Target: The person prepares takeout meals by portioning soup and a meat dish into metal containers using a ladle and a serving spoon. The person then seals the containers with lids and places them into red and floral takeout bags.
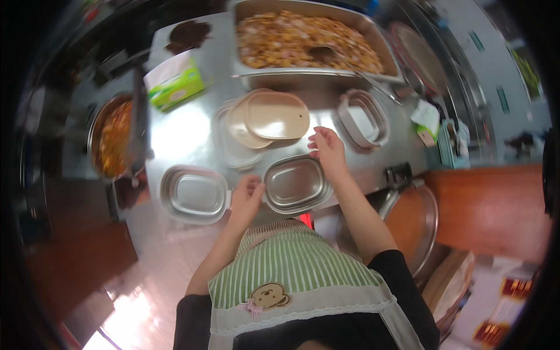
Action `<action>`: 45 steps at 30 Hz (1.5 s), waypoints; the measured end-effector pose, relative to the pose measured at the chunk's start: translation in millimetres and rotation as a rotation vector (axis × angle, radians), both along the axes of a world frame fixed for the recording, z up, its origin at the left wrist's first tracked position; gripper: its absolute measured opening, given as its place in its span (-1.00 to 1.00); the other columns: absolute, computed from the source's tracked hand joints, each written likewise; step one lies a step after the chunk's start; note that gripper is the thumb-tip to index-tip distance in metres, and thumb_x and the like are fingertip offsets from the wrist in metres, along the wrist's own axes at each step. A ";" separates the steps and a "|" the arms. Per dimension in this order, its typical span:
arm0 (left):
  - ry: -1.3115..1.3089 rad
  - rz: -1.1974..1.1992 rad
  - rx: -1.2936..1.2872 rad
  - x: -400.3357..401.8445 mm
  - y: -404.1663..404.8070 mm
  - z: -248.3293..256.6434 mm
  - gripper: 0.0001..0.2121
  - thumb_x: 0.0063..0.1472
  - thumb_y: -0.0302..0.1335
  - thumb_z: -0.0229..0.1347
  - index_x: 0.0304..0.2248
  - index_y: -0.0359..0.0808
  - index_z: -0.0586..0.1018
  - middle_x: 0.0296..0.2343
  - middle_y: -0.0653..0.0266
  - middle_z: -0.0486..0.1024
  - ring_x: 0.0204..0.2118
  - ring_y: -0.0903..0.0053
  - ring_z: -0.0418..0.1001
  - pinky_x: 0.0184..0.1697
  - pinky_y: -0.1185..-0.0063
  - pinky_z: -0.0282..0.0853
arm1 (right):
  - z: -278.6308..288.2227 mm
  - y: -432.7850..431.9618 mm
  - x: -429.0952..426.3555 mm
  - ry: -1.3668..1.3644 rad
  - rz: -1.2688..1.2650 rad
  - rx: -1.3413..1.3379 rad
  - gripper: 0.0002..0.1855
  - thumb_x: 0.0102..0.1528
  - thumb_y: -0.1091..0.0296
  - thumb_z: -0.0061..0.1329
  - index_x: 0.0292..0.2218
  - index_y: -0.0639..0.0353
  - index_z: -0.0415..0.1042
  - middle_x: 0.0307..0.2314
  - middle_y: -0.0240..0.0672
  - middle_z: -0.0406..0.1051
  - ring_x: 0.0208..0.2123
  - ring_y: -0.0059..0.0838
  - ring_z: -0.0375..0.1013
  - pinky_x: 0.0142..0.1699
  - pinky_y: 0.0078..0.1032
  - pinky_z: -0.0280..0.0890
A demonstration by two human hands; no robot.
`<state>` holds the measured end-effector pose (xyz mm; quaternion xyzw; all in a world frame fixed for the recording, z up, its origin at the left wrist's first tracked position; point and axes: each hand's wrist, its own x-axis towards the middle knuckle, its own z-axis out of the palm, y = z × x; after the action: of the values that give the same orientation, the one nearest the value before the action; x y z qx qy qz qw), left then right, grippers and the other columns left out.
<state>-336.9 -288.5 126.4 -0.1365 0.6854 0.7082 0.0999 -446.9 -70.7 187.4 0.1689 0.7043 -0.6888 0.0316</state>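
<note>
My left hand (247, 197) is between two oval stainless steel food containers, its fingers loosely curled and nothing visible in it. Its thumb is close to the rim of the middle container (295, 179); whether they touch I cannot tell. The other steel container (194, 194) stands on its left. My right hand (328, 151), fingers apart and holding nothing I can see, hovers over the middle container's far right corner. Beyond my hands lie overlapping beige oval lids (278, 114) on paler translucent lids (238, 155). To the right is a pale-walled oval container (364, 119).
A deep steel tray (262, 71) of chopped food with a long-handled ladle (376, 83) fills the table's far side. A green tissue pack (177, 87) sits at left. Below the steel table (179, 131), a pan of reddish food (114, 135) stands left and a large round metal-rimmed vessel (431, 218) right.
</note>
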 end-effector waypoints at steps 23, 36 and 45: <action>-0.324 -0.249 0.200 47.6 111.5 21.7 -0.49 0.19 -0.39 0.07 0.07 -0.35 0.19 -0.29 0.15 0.48 -0.41 0.49 0.49 -0.46 0.62 0.39 | 31.8 289.7 452.2 -0.816 -0.338 0.252 -0.74 0.17 0.26 -0.04 -0.22 0.27 0.36 -0.58 -0.27 0.40 -0.57 -0.51 0.43 -0.50 -0.47 0.36; -0.353 -0.172 0.443 114.3 212.6 4.8 -0.40 0.18 -0.38 0.15 0.12 -0.28 0.14 -0.23 0.16 0.43 -0.33 0.51 0.50 -0.41 0.63 0.46 | 20.5 339.6 460.8 -0.788 -0.239 -0.029 -0.87 0.23 0.31 -0.15 -0.33 0.13 0.27 -0.64 -0.39 0.27 -0.73 -0.66 0.19 -0.70 -0.61 0.14; -0.374 -0.223 0.499 107.0 231.8 -8.7 -0.39 0.16 -0.42 0.14 0.14 -0.26 0.13 -0.21 0.17 0.44 -0.33 0.47 0.52 -0.43 0.58 0.49 | 4.0 319.3 448.8 -0.719 -0.424 -0.751 -0.77 0.25 0.26 -0.11 -0.16 0.23 0.34 -0.62 -0.47 0.17 -0.71 -0.77 0.11 -0.68 -0.75 0.03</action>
<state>-229.9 -56.7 117.6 -0.1599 0.4714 0.8016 0.3312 1.9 248.7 191.4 0.5082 0.3062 -0.7826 0.1883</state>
